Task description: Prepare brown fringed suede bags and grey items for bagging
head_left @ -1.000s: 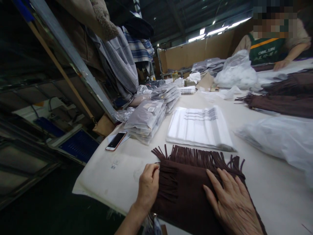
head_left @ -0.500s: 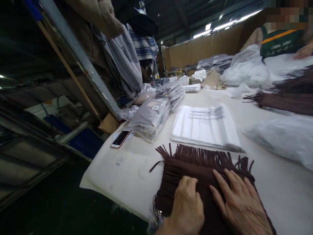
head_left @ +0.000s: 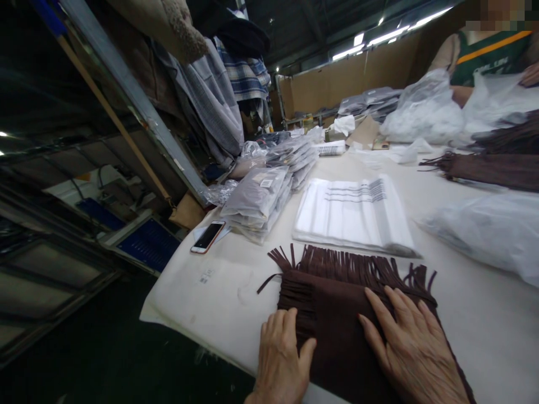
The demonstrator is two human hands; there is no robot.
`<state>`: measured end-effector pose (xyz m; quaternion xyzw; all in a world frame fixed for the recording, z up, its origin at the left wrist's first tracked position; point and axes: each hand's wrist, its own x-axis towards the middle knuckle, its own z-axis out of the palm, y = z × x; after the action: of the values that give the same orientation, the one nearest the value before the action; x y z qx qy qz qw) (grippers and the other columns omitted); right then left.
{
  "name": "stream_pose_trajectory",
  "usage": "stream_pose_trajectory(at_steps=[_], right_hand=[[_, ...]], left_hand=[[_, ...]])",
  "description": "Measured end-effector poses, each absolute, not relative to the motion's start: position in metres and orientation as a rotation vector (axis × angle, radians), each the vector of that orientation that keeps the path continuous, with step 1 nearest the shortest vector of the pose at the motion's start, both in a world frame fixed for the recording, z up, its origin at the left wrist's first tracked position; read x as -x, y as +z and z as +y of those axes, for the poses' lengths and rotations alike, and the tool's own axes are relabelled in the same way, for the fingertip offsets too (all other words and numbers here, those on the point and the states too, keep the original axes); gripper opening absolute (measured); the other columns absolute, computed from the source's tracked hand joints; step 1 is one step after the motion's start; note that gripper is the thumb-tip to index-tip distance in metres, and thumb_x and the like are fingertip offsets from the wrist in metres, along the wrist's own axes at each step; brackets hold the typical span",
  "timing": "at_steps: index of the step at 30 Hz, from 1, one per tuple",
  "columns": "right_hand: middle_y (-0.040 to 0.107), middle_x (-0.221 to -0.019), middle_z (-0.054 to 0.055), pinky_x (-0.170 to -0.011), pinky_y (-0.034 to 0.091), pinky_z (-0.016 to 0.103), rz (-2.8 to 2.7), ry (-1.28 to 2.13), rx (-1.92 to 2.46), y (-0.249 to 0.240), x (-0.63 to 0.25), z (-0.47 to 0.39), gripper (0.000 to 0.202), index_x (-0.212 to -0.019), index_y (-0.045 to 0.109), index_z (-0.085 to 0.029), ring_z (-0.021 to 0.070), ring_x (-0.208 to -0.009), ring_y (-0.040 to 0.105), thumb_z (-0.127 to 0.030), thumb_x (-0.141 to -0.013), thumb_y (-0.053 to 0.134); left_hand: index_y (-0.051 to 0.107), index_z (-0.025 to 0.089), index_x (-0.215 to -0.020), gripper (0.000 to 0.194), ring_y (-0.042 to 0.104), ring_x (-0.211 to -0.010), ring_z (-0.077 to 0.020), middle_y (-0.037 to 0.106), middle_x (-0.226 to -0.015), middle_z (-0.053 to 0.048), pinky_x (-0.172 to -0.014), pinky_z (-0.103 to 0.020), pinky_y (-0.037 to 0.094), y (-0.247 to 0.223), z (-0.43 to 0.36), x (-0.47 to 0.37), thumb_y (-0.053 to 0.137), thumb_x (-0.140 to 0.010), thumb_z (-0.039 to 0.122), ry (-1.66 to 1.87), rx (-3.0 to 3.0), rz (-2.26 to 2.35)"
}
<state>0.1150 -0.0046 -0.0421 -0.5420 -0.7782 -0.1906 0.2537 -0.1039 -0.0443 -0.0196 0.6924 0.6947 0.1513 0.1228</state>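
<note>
A dark brown fringed shawl [head_left: 337, 331] lies folded on the white-covered table, its cut fringe spread along the far edge and left side. My right hand [head_left: 415, 348] rests flat on its right part, fingers spread. On the shawl's left edge lies my left hand [head_left: 283, 356], its fingers over the fringe strips and the thumb held apart. The fingertips of the left hand are partly bent, and nothing shows between them. Just beyond the far fringe is a stack of white printed sheets or bags [head_left: 353, 216].
Bagged grey items [head_left: 255, 196] are piled at the left, beside a phone [head_left: 208, 237]. Clear plastic [head_left: 492, 233] and another brown fringed piece [head_left: 497, 171] lie at the right. A person in a green apron [head_left: 484, 59] stands across the table [head_left: 193, 303], handling plastic bags.
My left hand has moved left, from the shawl's middle to its left edge, and its fingers have opened out. My right hand stays put. The person opposite has shifted a plastic bag.
</note>
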Motion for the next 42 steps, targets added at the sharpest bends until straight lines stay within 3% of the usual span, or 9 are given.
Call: stream_pose_trajectory(at_steps=[4,10,13,16,20,26,33,39,42], right_hand=[[0.055,-0.118,0.026,-0.093,0.037,0.056,-2.102,-0.532,1.45,-0.043,-0.116,-0.004,0.044,-0.117,0.059,-0.005,0.0385,-0.109,0.052,-0.031,-0.088,0.039],[0.059,-0.116,0.021,-0.089,0.039,0.059,-2.223,-0.534,1.387,-0.043,-0.119,-0.004,0.041,-0.112,0.062,-0.01,0.0391,-0.107,0.054,-0.02,-0.087,0.032],[0.058,-0.116,0.024,-0.09,0.039,0.058,-2.183,-0.549,1.413,-0.042,-0.119,-0.003,0.041,-0.114,0.061,-0.006,0.0387,-0.107,0.053,-0.024,-0.087,0.035],[0.056,-0.117,0.026,-0.091,0.039,0.057,-2.146,-0.571,1.417,-0.044,-0.119,-0.003,0.042,-0.116,0.059,-0.004,0.039,-0.108,0.052,-0.027,-0.087,0.039],[0.058,-0.116,0.023,-0.091,0.039,0.058,-2.179,-0.558,1.382,-0.047,-0.119,-0.004,0.04,-0.116,0.059,-0.007,0.039,-0.108,0.052,-0.022,-0.086,0.038],[0.057,-0.118,0.024,-0.093,0.039,0.057,-2.099,-0.561,1.442,-0.049,-0.119,-0.003,0.042,-0.117,0.058,-0.006,0.0375,-0.108,0.053,-0.029,-0.087,0.04],[0.06,-0.115,0.022,-0.091,0.04,0.057,-2.123,-0.549,1.425,-0.047,-0.119,-0.002,0.041,-0.118,0.058,-0.006,0.0375,-0.107,0.054,-0.025,-0.087,0.037],[0.057,-0.116,0.024,-0.09,0.04,0.057,-2.103,-0.571,1.407,-0.044,-0.117,-0.002,0.04,-0.115,0.058,-0.006,0.0384,-0.107,0.053,-0.028,-0.087,0.041],[0.055,-0.117,0.025,-0.091,0.04,0.057,-2.088,-0.567,1.424,-0.043,-0.117,-0.002,0.041,-0.117,0.057,-0.006,0.0378,-0.108,0.052,-0.029,-0.087,0.041]], left_hand=[[0.055,0.015,-0.108,0.032,0.056,-0.096,-0.0269,0.056,-0.102,-0.013,-0.083,-0.045,0.049,-0.032,-0.046,0.069,0.038,-0.08,0.014,0.599,-2.02,1.883],[0.057,0.024,-0.096,0.022,0.06,-0.076,-0.0199,0.062,-0.087,-0.007,-0.066,-0.031,0.054,-0.036,-0.056,0.059,0.051,-0.076,0.017,0.854,-2.354,1.474],[0.053,0.021,-0.11,0.027,0.061,-0.085,-0.0217,0.063,-0.096,-0.008,-0.072,-0.035,0.054,-0.022,-0.052,0.087,0.048,-0.084,0.02,0.987,-2.465,1.838],[0.054,0.016,-0.105,0.022,0.061,-0.082,-0.0234,0.063,-0.091,-0.01,-0.07,-0.039,0.054,-0.02,-0.048,0.104,0.044,-0.085,0.02,0.881,-2.291,2.159],[0.058,0.022,-0.101,0.021,0.061,-0.078,-0.0219,0.065,-0.089,-0.007,-0.067,-0.035,0.054,-0.029,-0.049,0.096,0.048,-0.082,0.023,0.857,-2.407,1.635],[0.062,0.019,-0.085,0.014,0.06,-0.091,-0.0209,0.065,-0.091,-0.007,-0.088,-0.034,0.046,0.0,-0.001,0.12,0.052,-0.077,0.025,1.199,-1.039,1.873],[0.048,0.014,-0.072,0.007,0.062,-0.056,-0.014,0.061,-0.063,-0.005,-0.062,-0.029,0.051,0.007,0.056,0.139,0.047,-0.079,0.016,1.0,-0.592,1.7],[0.051,0.015,-0.088,0.013,0.049,-0.043,-0.0079,0.051,-0.057,0.007,-0.045,-0.021,0.041,-0.018,0.076,0.129,0.056,-0.084,0.026,1.035,-0.685,1.883],[0.054,0.015,-0.085,0.016,0.049,-0.046,-0.008,0.051,-0.059,0.006,-0.047,-0.021,0.041,-0.032,0.081,0.13,0.063,-0.078,0.027,1.1,-0.887,1.984]])
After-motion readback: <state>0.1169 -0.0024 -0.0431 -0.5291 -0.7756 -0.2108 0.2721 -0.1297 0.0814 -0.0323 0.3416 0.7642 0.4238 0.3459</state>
